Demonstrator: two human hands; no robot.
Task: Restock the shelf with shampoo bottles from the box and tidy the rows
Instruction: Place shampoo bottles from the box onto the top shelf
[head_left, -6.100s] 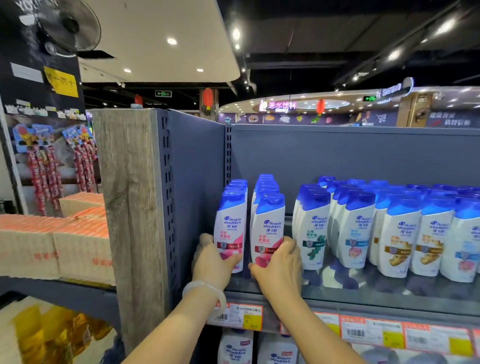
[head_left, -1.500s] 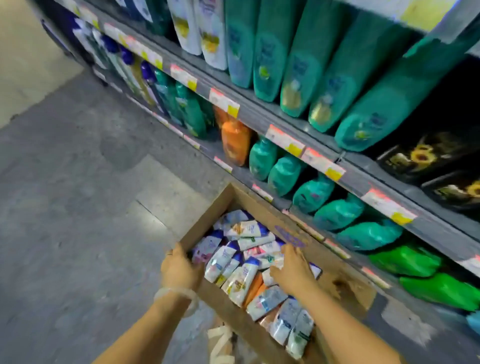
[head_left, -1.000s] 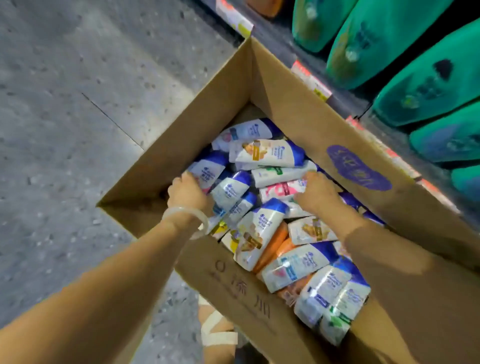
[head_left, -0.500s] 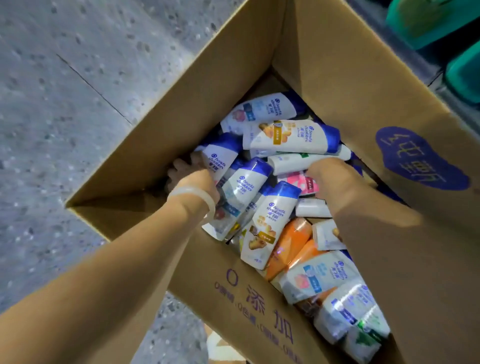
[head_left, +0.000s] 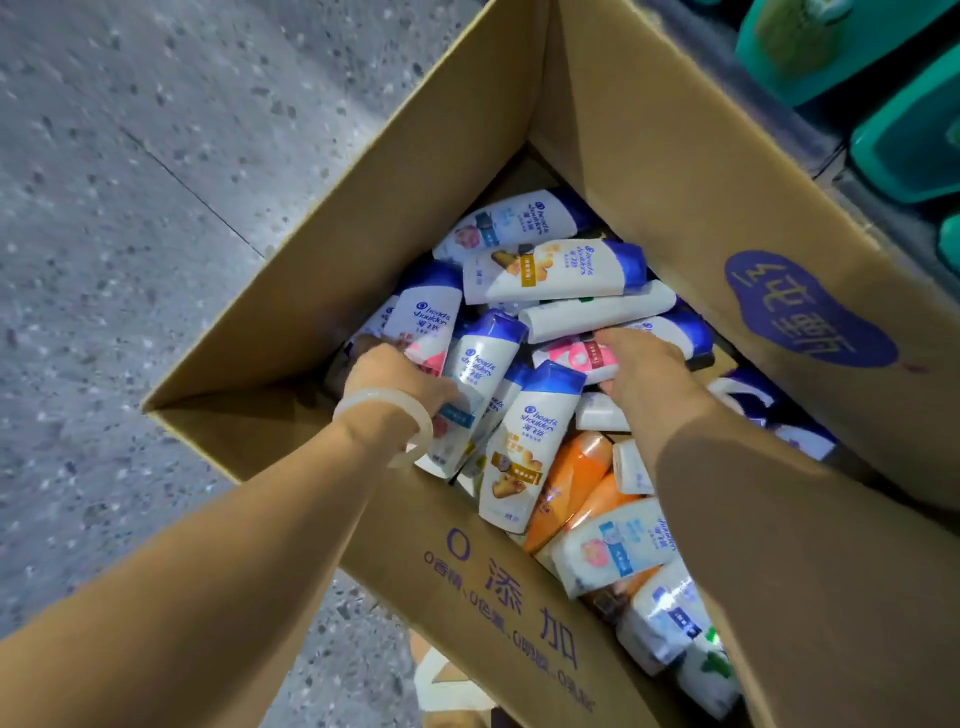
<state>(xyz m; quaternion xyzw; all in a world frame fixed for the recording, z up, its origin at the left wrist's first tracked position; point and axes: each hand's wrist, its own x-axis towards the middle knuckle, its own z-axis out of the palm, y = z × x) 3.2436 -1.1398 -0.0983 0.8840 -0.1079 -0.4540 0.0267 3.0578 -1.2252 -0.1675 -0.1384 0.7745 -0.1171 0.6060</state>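
Note:
An open cardboard box (head_left: 613, 130) on the floor holds several white shampoo bottles with blue caps, lying in a loose heap, plus orange bottles (head_left: 571, 478) lower down. Both my hands are inside the box. My left hand (head_left: 395, 376), with a pale bracelet on the wrist, curls round the lower end of a pink-labelled bottle (head_left: 426, 322) near the box's left wall; its fingertips are hidden. My right hand (head_left: 641, 371) pinches another pink-labelled bottle (head_left: 574, 357) in the middle of the heap, with fingers on top and thumb below.
Grey speckled floor (head_left: 156, 234) lies to the left of the box. Teal bottles (head_left: 909, 140) on a low shelf show at the top right, just behind the box's far wall. My forearms cover the near right part of the box.
The view went from the top shelf down to the box on the floor. Both hands have reached deeper into the heap and closed on pink-labelled bottles.

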